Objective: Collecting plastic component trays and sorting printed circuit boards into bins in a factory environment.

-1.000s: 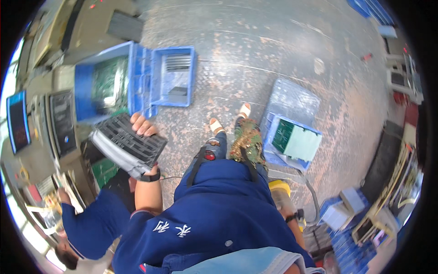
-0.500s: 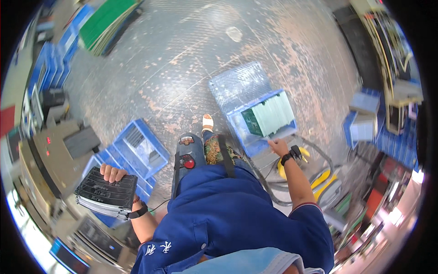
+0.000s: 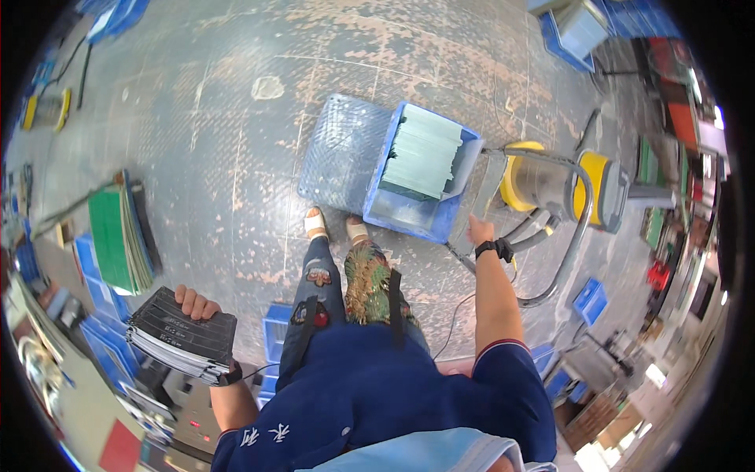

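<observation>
My left hand (image 3: 197, 303) is closed over the edge of a stack of thin black panels (image 3: 174, 329) with light markings on top, holding it out to the left. Pale layers show along the side of the stack. My right hand (image 3: 480, 230) hangs beside the near right corner of a blue plastic bin (image 3: 405, 229). Its fingers are loosely bent, one pointing forward, and nothing shows in them; whether they touch the bin cannot be made out. Inside the bin stand many thin pale-green panels (image 3: 425, 153), packed together. Dark bands circle both my wrists.
A flat blue textured board (image 3: 340, 157) lies on the floor left of the bin. To the right stands a yellow and grey vacuum-like machine (image 3: 586, 189) with a curved tube (image 3: 562, 283). Large green sheets (image 3: 114, 240) stand at the left. Small blue bin (image 3: 590, 301) lies at the right.
The view has turned right, so the floor and green sheets have swung leftward and the vacuum-like machine shows fully. My right hand has drawn away from the bin's edge; my left hand keeps the black stack.
</observation>
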Available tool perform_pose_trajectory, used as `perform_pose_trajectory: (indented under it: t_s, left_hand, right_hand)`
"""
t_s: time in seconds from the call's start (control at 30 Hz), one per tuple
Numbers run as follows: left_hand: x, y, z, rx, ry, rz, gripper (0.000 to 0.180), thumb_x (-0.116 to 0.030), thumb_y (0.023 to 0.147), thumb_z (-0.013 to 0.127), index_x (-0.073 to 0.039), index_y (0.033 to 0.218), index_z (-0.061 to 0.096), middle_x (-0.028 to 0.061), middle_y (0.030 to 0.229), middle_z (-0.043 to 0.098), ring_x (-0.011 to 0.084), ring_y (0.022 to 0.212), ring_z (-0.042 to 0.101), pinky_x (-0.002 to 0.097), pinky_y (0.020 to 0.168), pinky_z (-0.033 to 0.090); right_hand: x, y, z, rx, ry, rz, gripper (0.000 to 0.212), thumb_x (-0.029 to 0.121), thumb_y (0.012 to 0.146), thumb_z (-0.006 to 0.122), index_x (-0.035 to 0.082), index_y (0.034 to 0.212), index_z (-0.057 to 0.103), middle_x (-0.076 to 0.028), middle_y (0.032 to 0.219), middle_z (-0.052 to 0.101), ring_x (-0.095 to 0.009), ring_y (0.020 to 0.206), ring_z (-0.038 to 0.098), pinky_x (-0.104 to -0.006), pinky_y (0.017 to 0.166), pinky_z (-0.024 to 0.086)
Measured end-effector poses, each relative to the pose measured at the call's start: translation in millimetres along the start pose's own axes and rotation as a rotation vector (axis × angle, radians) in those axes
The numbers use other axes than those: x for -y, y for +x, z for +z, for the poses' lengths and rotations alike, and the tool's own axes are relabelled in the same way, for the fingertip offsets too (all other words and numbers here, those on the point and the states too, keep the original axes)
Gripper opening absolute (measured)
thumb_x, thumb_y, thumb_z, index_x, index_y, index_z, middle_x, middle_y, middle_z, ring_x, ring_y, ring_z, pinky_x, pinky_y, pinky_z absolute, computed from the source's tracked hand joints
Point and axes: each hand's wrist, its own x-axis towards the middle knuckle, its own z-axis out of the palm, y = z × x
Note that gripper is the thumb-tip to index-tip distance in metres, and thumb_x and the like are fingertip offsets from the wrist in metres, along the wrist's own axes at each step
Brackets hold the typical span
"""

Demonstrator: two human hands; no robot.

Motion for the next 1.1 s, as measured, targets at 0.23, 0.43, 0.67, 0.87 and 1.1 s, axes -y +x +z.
perform_pose_trajectory:
  t_s: [0.23,0.43,0.67,0.87,1.1]
  left_hand:
    - [108,-3,7,-0.025,0.297,-0.255,0.011,-0.019,0.091,0.036,-0.009,0.087,0.037,0.0023,0.070,0.037,0.0122,0.058,0.034,0.0277,0.057,0.030]
    - [201,18,20,-0.349,0.592,-0.221,0.015,-0.022,0.092,0.037,-0.009,0.086,0.036,0.0025,0.068,0.035,0.0130,0.056,0.033,0.0272,0.057,0.033]
    - [261,51,-13,-0.501,0.669,-0.307,0.018,-0.025,0.091,0.042,-0.007,0.088,0.040,0.0045,0.068,0.042,0.0149,0.054,0.037,0.0279,0.052,0.033]
    - [285,75,-11,-0.259,0.659,-0.592,0.018,-0.024,0.091,0.043,-0.006,0.092,0.042,0.0057,0.072,0.047,0.0176,0.063,0.048,0.0295,0.061,0.040]
    - [314,104,-6,-0.235,0.835,-0.723,0.043,-0.044,0.076,0.060,-0.007,0.091,0.044,0.0047,0.071,0.045,0.0166,0.061,0.044,0.0294,0.056,0.039]
  right_hand:
    - [-146,123,19,-0.381,-0.042,-0.122,0.047,0.043,0.077,0.059,-0.002,0.066,0.063,-0.013,0.053,0.058,-0.024,0.051,0.059,-0.0392,0.051,0.045]
    - [-121,186,87,-0.448,-0.071,-0.015,0.051,0.045,0.072,0.064,-0.003,0.091,0.063,-0.023,0.085,0.062,-0.039,0.083,0.059,-0.0443,0.074,0.045]
    - [-112,205,95,-0.381,-0.194,0.052,0.018,0.017,0.074,0.058,0.001,0.083,0.060,-0.023,0.081,0.060,-0.039,0.071,0.059,-0.0431,0.064,0.047]
    - [-85,67,23,-0.526,-0.274,-0.291,0.013,0.013,0.080,0.056,0.005,0.090,0.058,-0.016,0.081,0.057,-0.035,0.074,0.057,-0.0428,0.061,0.045]
    - [-41,-117,-31,0.033,-0.204,-0.700,0.053,0.005,0.077,0.051,0.013,0.129,0.041,-0.012,0.087,0.057,-0.029,0.059,0.055,-0.0368,0.050,0.046]
